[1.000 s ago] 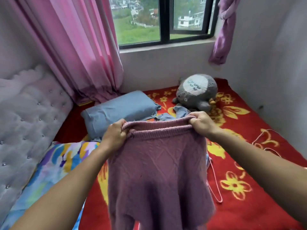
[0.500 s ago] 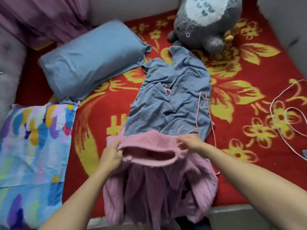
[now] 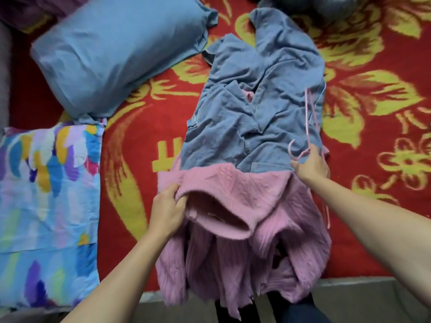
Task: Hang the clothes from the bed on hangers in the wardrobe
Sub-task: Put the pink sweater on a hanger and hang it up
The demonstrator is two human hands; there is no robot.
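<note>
Gripped pink knit sweater [image 3: 233, 190] by ribbed opening in left hand [image 3: 166, 210], over near end of denim garment [image 3: 256, 101]. Pinched pink hanger [image 3: 307, 117] at its hook with right hand [image 3: 311, 166], along that garment's right edge, lengthwise away from sweater, right of opening.

Setting: bedroom in home.
- Bed [image 3: 345, 264] fills most of view, covered by red blanket [image 3: 373, 217] with yellow flower pattern.
- Blue pillow [image 3: 116, 54] at upper left; multicoloured pillow [image 3: 46, 194] below it.
- Clothes laid out on blanket: denim garment [image 3: 256, 101], pink knit sweater [image 3: 233, 187] overlapping its near end.
- Pink wire hanger [image 3: 308, 117] on denim garment.
- Grey floor strip [image 3: 361, 297] along near edge of bed.
</note>
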